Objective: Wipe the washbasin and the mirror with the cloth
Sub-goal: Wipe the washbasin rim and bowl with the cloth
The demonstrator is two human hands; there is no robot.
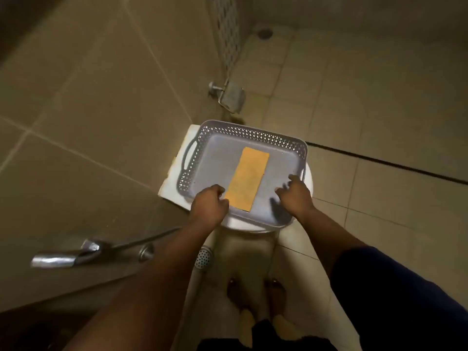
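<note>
A folded orange cloth [246, 178] lies flat in a grey plastic basket [229, 134] while two bare hands reach over the near rim.

The cloth is a long, narrow rectangle, plain orange with a faintly textured surface, lying lengthwise on the smooth floor of the basket, roughly at its middle, and it is the only thing inside. The basket is shallow and rectangular, with rounded corners, perforated lattice walls and a slot handle at each end; it sits on top of a white toilet [177, 162] beside the tiled wall. The left hand [209, 204] hovers at the near rim just beside the cloth's near left corner, fingers curled inward and gripping nothing visible. The right hand [295, 195] hangs over the basket's near right part, fingers loosely spread and blurred, holding nothing.
</note>
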